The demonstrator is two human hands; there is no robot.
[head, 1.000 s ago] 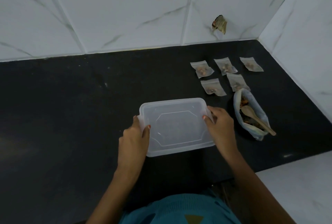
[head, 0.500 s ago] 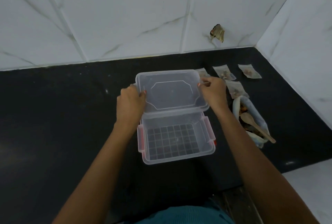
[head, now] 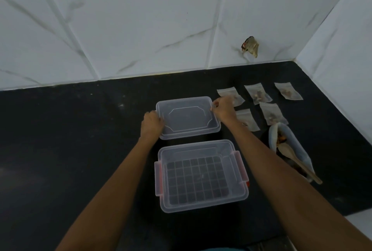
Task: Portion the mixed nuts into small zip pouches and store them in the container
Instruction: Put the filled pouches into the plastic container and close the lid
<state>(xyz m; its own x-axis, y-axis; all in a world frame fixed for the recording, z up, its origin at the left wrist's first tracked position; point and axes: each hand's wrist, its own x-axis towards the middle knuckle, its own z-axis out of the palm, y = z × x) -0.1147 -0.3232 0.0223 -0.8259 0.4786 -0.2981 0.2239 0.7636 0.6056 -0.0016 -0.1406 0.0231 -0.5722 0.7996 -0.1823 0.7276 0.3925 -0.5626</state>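
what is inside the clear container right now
Nothing: the lid is off and the clear container shows only its gridded floor. The five zip pouches lie outside it on the counter. No part of the inside is covered.

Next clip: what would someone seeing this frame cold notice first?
The clear container sits open and empty at the centre of the black counter. The left hand and right hand hold its lid by the ends just behind it. To the right lie five small filled pouches and an open bag of nuts with a wooden spoon in it.
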